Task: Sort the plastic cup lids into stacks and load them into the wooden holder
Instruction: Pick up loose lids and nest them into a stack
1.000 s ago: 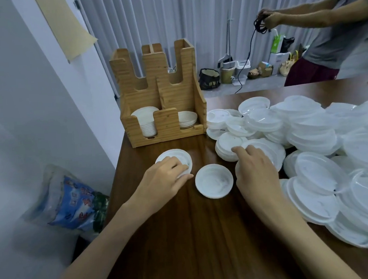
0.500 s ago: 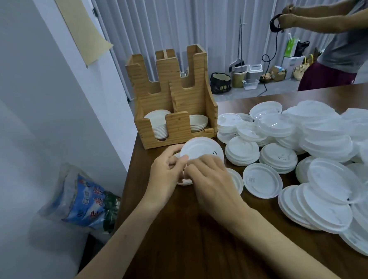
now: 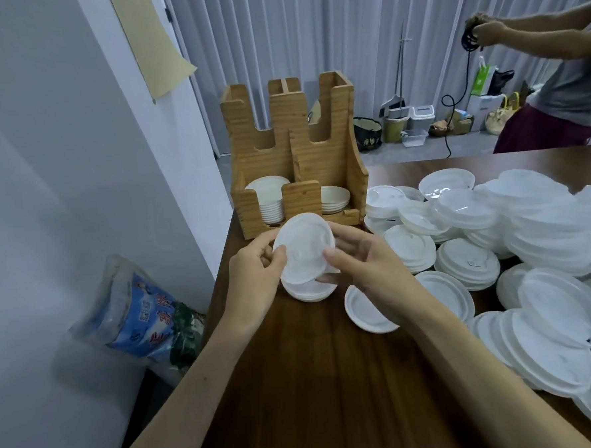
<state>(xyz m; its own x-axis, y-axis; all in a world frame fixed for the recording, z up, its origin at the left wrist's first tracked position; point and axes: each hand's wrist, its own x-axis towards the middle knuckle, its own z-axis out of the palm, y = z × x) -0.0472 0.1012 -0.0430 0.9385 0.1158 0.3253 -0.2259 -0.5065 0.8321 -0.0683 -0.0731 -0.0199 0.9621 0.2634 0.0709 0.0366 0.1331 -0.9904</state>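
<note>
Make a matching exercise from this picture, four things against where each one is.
Things: 1 held lid; 2 tall lid stack; 3 short lid stack; 4 plastic bag.
Places: A off the table, to its left; B wooden holder, right compartment; C between left hand and right hand; D wooden holder, left compartment.
Pairs: 1-C, 2-D, 3-B, 4-A.

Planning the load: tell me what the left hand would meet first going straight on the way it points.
Probably the low front wall of the wooden holder; the left hand pinches a lid just short of it, so the lid's far edge would touch first. Depth is unclear.
</note>
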